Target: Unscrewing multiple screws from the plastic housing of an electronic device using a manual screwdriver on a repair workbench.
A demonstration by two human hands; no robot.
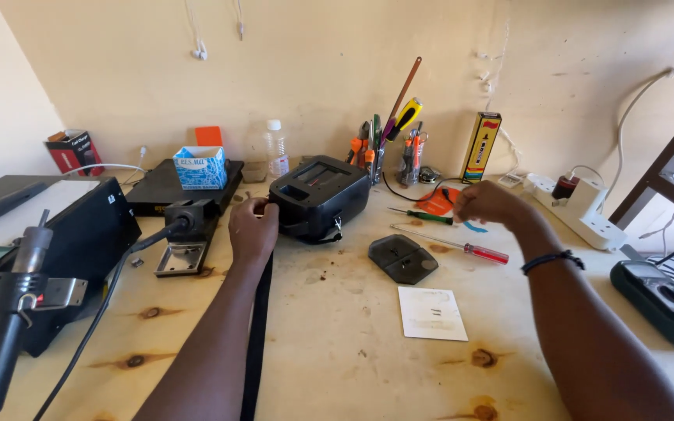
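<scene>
Left hand (253, 228) touching black device (320, 195), right hand (489, 203) apart

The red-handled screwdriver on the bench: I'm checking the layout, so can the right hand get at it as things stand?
Probably yes. The red-handled screwdriver lies bare on the wooden bench, just below the right hand, with nothing on top of it. The black cover plate sits beside its tip, not across the approach.

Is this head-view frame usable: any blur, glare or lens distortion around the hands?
Head view: even daylight, soft shadows, no glare; wide-angle bending at the edges; the right hand is slightly motion-blurred, while the left hand on the black plastic box-shaped device is sharp.
</scene>
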